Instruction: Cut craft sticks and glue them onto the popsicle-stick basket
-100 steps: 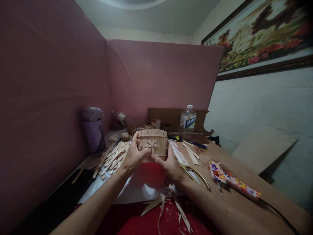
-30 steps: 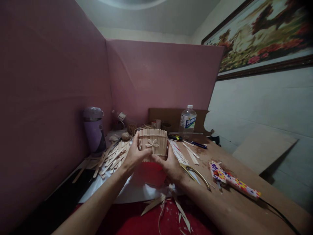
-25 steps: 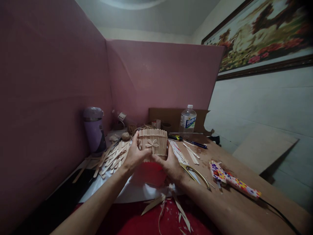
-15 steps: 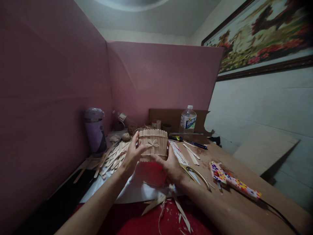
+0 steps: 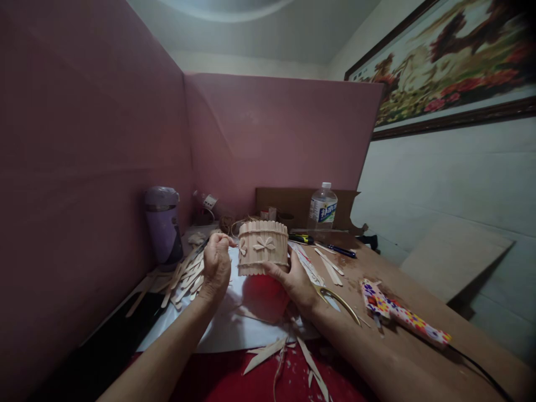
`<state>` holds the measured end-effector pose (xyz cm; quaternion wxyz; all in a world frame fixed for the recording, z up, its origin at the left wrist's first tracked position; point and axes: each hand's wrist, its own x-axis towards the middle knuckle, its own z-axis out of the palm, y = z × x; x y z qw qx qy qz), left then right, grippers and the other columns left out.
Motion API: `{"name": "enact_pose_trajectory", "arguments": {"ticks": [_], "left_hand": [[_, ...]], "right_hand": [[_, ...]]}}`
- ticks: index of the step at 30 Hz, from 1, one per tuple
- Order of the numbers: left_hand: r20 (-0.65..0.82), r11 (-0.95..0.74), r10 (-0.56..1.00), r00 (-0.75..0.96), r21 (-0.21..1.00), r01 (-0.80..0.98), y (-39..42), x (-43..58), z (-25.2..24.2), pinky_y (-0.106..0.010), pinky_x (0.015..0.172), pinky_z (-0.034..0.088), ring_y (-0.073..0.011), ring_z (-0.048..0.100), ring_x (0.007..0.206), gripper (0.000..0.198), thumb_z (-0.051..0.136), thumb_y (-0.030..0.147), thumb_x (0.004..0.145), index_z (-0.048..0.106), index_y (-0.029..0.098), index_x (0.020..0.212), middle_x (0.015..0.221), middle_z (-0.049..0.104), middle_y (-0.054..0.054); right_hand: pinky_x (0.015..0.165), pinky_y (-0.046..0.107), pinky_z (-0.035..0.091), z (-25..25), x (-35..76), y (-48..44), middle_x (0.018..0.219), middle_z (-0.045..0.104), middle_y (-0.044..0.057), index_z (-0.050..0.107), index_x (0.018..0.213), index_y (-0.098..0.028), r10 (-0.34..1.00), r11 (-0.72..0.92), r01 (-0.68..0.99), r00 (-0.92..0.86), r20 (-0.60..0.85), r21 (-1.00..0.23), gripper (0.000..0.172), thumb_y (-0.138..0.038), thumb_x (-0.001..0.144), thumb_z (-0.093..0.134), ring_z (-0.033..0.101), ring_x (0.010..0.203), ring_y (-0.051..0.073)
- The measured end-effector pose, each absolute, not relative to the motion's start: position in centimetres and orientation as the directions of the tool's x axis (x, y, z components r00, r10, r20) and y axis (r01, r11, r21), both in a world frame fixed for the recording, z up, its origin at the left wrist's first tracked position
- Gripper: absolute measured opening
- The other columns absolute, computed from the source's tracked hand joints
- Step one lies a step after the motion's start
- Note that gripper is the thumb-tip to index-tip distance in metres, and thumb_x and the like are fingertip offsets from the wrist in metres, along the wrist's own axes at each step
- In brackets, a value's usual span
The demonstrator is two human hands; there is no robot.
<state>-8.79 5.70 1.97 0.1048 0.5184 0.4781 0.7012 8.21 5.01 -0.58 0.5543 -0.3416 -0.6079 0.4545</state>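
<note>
Label on bottle: perhaps 补水啦 | right hand holds stick basket

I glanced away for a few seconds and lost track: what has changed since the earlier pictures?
The left hand has let go of the wooden-stick pot and moved off to its left, fingers now curled; whether they hold anything is unclear. The right hand still holds the pot. The clear bottle and flower-patterned corded tool stayed where they were.

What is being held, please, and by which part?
The right hand holds the wooden pot by its lower right side; whether the left hand holds anything is unclear.
</note>
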Motion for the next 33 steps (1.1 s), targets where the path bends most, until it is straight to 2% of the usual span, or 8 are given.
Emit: {"name": "enact_pose_trajectory", "arguments": {"ticks": [6, 10, 15, 20, 24, 28, 33], "left_hand": [[0.660, -0.538, 0.650, -0.376, 0.749, 0.386, 4.6, -8.1, 2.9, -0.026, 0.061, 0.037, -0.0140, 0.047, 0.060, 0.024, 0.035, 0.028, 0.082, 0.044, 0.020, 0.061, 0.059, 0.047, 0.001], [0.687, -0.504, 0.670, -0.282, 0.699, 0.507, 3.9, -7.8, 2.8, -0.026, 0.060, 0.037, -0.0146, 0.049, 0.063, 0.026, 0.037, 0.032, 0.085, 0.052, 0.019, 0.069, 0.064, 0.052, -0.001], [0.727, -0.501, 0.656, -0.205, 0.622, 0.601, 3.4, -7.5, 2.8, -0.026, 0.060, 0.037, -0.0146, 0.050, 0.064, 0.019, 0.050, 0.031, 0.079, 0.061, 0.017, 0.073, 0.067, 0.055, -0.002], [0.724, -0.507, 0.648, -0.237, 0.642, 0.575, 2.9, -7.2, 3.3, -0.026, 0.061, 0.038, -0.0140, 0.050, 0.063, 0.015, 0.055, 0.027, 0.075, 0.063, 0.017, 0.068, 0.064, 0.056, -0.001], [0.705, -0.510, 0.676, -0.215, 0.658, 0.553, 2.7, -7.1, 3.3, -0.026, 0.062, 0.037, -0.0149, 0.050, 0.065, 0.017, 0.050, 0.028, 0.078, 0.062, 0.017, 0.071, 0.065, 0.055, -0.001], [0.664, -0.500, 0.699, -0.267, 0.720, 0.481, 3.2, -7.4, 3.0, -0.026, 0.060, 0.036, -0.0150, 0.048, 0.062, 0.021, 0.039, 0.030, 0.083, 0.050, 0.020, 0.068, 0.063, 0.050, 0.000], [0.565, -0.425, 0.736, -0.372, 0.814, 0.396, 3.9, -8.3, 2.7, -0.024, 0.053, 0.031, -0.0127, 0.041, 0.052, 0.029, 0.034, 0.035, 0.086, 0.040, 0.021, 0.061, 0.054, 0.041, 0.004]], "right_hand": [[0.091, 0.039, 0.044, -0.4, 8.1, 5.1, 0.118, 0.060, 0.009, 0.041, 0.124, -0.022, 0.931, 0.314, -0.121, -0.157, 0.330, -0.942, 0.066, -0.042, 0.067, 0.069, 0.058, 0.105, 0.023], [0.090, 0.040, 0.045, -0.4, 8.0, 5.0, 0.118, 0.060, 0.010, 0.040, 0.124, -0.021, 0.933, 0.299, -0.153, -0.161, 0.322, -0.942, 0.067, -0.041, 0.067, 0.070, 0.058, 0.105, 0.024], [0.091, 0.040, 0.044, -0.3, 8.0, 4.9, 0.117, 0.060, 0.010, 0.044, 0.122, -0.020, 0.934, 0.307, -0.143, -0.143, 0.327, -0.941, 0.066, -0.041, 0.065, 0.071, 0.057, 0.105, 0.025], [0.092, 0.041, 0.043, -0.3, 8.0, 4.9, 0.119, 0.059, 0.010, 0.041, 0.126, -0.021, 0.929, 0.316, -0.143, -0.152, 0.337, -0.938, 0.069, -0.040, 0.067, 0.071, 0.057, 0.107, 0.025], [0.092, 0.041, 0.043, -0.2, 7.9, 4.7, 0.120, 0.058, 0.011, 0.037, 0.129, -0.021, 0.925, 0.315, -0.164, -0.169, 0.341, -0.935, 0.071, -0.038, 0.068, 0.070, 0.057, 0.107, 0.025], [0.094, 0.040, 0.042, 0.1, 7.9, 4.4, 0.122, 0.057, 0.010, 0.038, 0.128, -0.022, 0.920, 0.321, -0.184, -0.170, 0.352, -0.929, 0.070, -0.037, 0.068, 0.071, 0.055, 0.110, 0.024], [0.090, 0.042, 0.045, -0.2, 8.1, 4.7, 0.116, 0.061, 0.011, 0.040, 0.127, -0.021, 0.939, 0.287, -0.194, -0.136, 0.315, -0.938, 0.071, -0.040, 0.067, 0.071, 0.058, 0.105, 0.027]]}}
